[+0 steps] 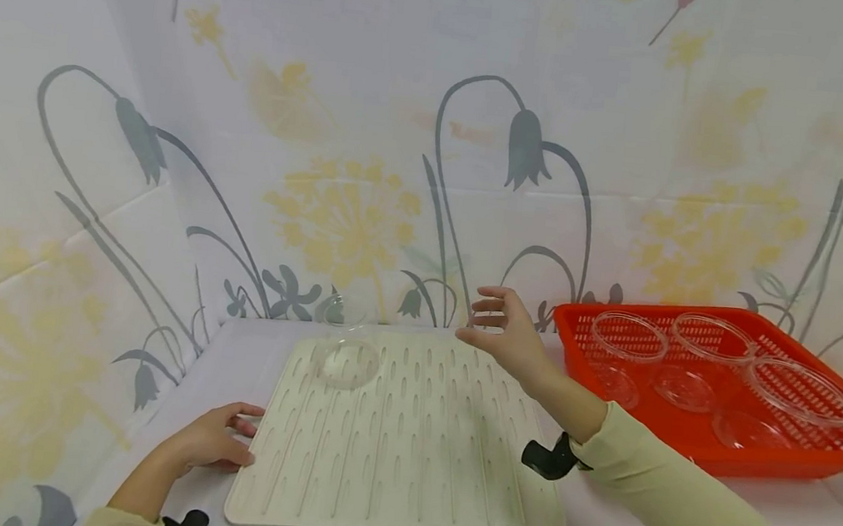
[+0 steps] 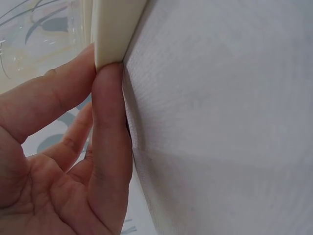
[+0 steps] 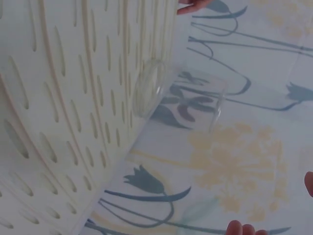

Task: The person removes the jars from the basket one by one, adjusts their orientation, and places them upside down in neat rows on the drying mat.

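My left hand [image 1: 214, 439] is at the left edge of a cream ribbed drying mat [image 1: 434, 465]. In the left wrist view, the thumb and a finger [image 2: 110, 112] pinch the mat's edge [image 2: 115, 34]. A clear transparent cup [image 1: 346, 365] stands upright near the mat's back left corner; its see-through wall is hard to make out. Above the right back part of the mat, my right hand [image 1: 509, 333] hovers with spread, slightly bent fingers and nothing in them. The right wrist view shows the cup [image 3: 149, 88] apart from that hand's fingertips [image 3: 234, 227].
To the right stands a red plastic basket [image 1: 705, 461] with perforated walls, holding three clear cups [image 1: 631, 357]. A white cloth [image 1: 241, 347] covers the table. Behind it hangs a flower-printed curtain [image 1: 375, 108], close to the mat's back edge.
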The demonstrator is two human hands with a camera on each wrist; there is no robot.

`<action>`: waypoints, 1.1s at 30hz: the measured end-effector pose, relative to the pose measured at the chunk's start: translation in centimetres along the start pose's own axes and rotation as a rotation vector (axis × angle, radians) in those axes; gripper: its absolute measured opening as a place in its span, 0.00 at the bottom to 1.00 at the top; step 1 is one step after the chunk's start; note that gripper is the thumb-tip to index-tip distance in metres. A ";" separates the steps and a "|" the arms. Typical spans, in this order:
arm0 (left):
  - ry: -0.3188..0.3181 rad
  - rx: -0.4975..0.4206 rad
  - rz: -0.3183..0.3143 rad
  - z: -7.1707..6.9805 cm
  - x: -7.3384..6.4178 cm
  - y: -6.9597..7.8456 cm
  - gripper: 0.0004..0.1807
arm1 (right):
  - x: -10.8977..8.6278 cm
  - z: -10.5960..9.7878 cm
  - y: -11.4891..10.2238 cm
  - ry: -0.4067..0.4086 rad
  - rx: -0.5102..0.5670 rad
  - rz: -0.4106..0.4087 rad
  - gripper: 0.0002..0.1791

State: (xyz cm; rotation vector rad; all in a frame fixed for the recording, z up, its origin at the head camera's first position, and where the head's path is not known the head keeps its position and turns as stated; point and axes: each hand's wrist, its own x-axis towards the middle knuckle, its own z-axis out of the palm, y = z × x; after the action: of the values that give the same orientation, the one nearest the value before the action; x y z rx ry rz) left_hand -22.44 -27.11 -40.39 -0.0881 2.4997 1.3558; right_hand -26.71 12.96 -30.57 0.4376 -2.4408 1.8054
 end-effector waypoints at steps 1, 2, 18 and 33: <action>0.002 -0.005 -0.001 0.0 0.0 0.0 0.38 | 0.0 -0.3 -0.1 0.005 -0.002 0.006 0.35; 0.002 -0.008 0.001 0.0 0.0 -0.1 0.38 | -0.1 -0.6 -0.1 0.010 -0.005 0.013 0.35; 0.026 0.003 -0.006 0.2 0.0 -0.2 0.37 | -0.4 -5.1 -0.1 0.072 -0.033 0.005 0.37; 0.010 0.010 -0.019 0.0 0.2 0.0 0.36 | -0.7 -9.4 1.2 0.144 -0.099 0.037 0.39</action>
State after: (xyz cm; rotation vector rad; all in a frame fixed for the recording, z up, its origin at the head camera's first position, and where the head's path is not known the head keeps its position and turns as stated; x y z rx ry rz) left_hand -22.58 -27.13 -40.45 -0.1163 2.5072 1.3390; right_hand -27.37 22.32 -28.99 0.2470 -2.4408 1.6572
